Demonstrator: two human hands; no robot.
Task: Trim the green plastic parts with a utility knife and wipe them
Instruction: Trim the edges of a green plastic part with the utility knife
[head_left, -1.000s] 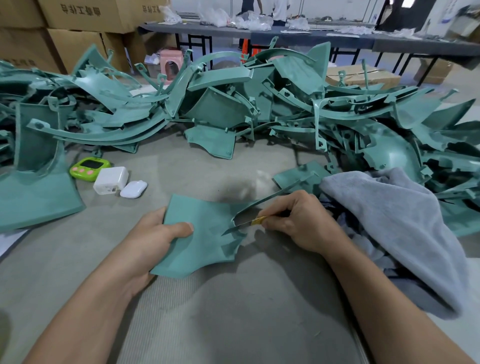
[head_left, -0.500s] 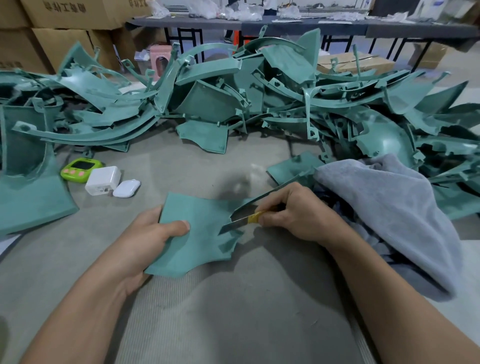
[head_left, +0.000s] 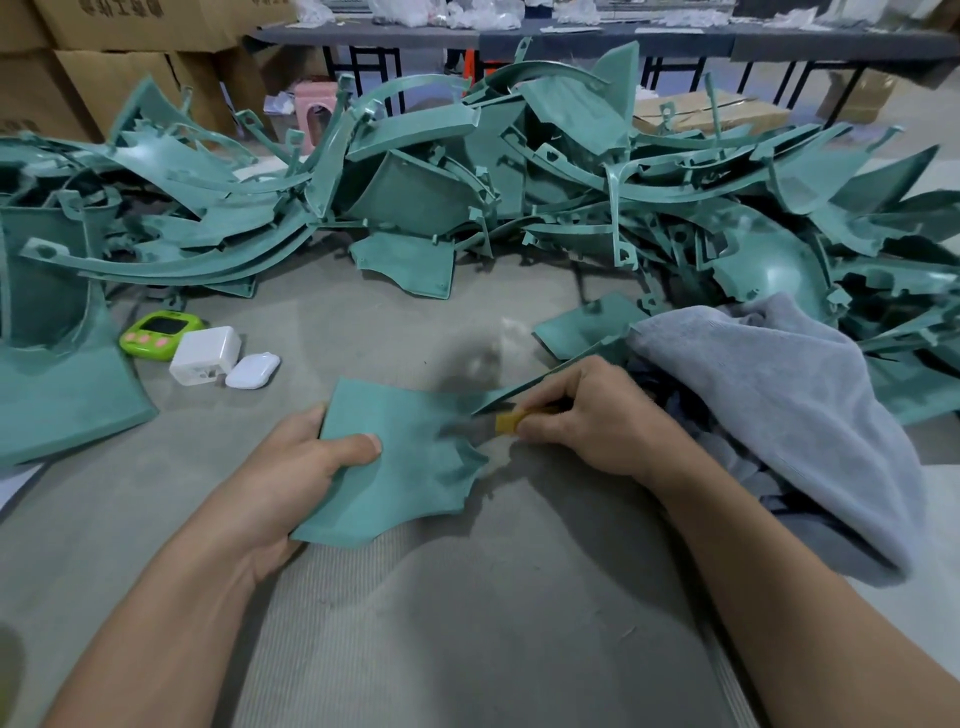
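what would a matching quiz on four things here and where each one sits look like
1 utility knife
2 grey towel
3 green timer
4 flat green part

A gripped by the left hand
B just left of the white box
C pinched in the right hand
D heaped at the far right

Pairs: 1-C, 2-D, 3-B, 4-A

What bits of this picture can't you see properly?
Head view:
- Utility knife: blade blurred; handle hidden inside the right hand.
- Left hand: fingers hidden under the green part; only the thumb shows.
- Green timer: screen too small to read.
- Cardboard boxes: print cut off by the top edge.
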